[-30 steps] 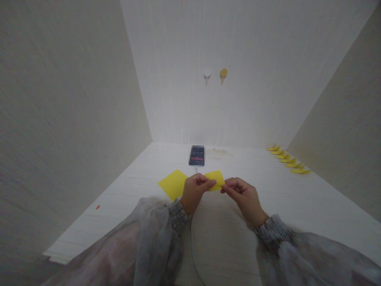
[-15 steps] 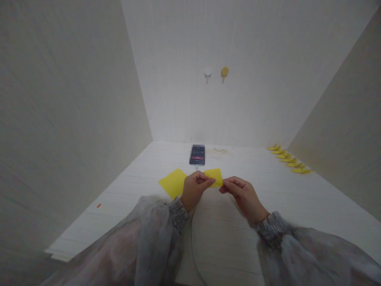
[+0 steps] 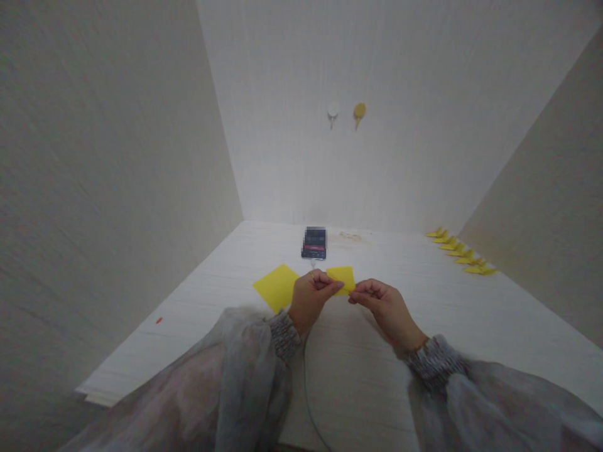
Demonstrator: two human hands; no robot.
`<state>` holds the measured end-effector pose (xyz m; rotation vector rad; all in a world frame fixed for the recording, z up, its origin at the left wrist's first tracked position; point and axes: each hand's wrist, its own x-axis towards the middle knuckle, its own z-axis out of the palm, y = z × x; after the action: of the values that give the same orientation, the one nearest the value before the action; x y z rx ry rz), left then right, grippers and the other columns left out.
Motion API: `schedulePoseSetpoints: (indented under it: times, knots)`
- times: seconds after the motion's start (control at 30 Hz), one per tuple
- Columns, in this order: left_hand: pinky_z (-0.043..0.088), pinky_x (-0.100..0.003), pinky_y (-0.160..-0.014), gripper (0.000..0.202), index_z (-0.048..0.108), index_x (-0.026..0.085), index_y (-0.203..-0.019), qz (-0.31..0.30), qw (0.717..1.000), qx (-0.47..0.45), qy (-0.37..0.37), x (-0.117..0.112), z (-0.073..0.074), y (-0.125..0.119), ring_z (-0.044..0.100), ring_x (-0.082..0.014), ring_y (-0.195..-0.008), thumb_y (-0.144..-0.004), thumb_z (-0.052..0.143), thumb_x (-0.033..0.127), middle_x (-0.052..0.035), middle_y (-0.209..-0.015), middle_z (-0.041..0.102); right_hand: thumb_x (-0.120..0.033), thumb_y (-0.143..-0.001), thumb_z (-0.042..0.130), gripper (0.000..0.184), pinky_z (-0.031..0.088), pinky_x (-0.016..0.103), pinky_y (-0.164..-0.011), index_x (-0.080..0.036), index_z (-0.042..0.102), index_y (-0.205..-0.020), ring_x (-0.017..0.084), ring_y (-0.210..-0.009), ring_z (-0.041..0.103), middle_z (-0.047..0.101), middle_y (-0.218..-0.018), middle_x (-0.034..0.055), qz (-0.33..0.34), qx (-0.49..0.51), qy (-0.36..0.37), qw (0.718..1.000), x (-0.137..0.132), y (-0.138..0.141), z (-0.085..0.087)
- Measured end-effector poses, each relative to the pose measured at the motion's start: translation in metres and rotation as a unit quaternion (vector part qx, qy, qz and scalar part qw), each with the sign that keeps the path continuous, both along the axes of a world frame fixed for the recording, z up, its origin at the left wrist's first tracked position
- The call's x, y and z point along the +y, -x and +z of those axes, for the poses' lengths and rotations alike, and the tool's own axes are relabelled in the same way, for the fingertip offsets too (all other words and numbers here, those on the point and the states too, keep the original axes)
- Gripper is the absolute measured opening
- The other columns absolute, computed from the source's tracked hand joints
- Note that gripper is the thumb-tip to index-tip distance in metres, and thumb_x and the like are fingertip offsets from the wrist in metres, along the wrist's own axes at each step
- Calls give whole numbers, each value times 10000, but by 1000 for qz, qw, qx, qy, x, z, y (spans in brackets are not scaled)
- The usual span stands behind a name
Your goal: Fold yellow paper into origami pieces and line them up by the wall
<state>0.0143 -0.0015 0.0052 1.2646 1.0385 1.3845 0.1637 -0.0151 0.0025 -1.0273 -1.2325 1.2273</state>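
Observation:
A small folded piece of yellow paper is held up between my two hands. My left hand pinches its left side, thumb in front and the other fingers behind. At the paper's lower right corner, the thumb and fingertips of my right hand are closed on the edge. A larger yellow paper sheet lies flat on the table, turned like a diamond and partly covered by my left hand and cuff.
A phone with a cable lies near the back wall. Several folded yellow paper figures stand in a row at the right. A small orange scrap is at the left. Two hooks, white and yellow, hang on the wall.
The whole view has shifted slightly, so things appear a little further right. Both hands keep hold of the folded paper, with hardly any movement of the fingers.

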Motion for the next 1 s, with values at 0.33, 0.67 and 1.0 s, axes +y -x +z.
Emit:
schedulePoseSetpoints:
  times: [0.33,0.67,1.0]
  knots:
    - [332,-179,-432,245,513,143,-588,-12,1000,16,-15,2,-5,-1,443,-54,-431,-546,669,327,43,-485,525,-224,-632,655,138,399,228,-586,-175,532,-671,98,-560,550,591,-582,-28,29,31,-27,999,2,0,-3]
    - [338,-187,-448,261,519,137,-583,6,1000,4,13,2,-4,-1,430,-54,-435,-531,675,340,46,-479,504,-193,-620,664,155,414,228,-600,-177,515,-657,98,-574,564,602,-591,-31,29,29,-39,998,2,1,-3]
    - [339,-182,-432,280,525,132,-569,27,999,14,28,4,-2,1,433,-57,-436,-524,673,365,37,-488,509,-220,-631,658,145,436,242,-597,-174,526,-671,117,-569,595,616,-581,-26,28,23,-26,999,0,2,-1]
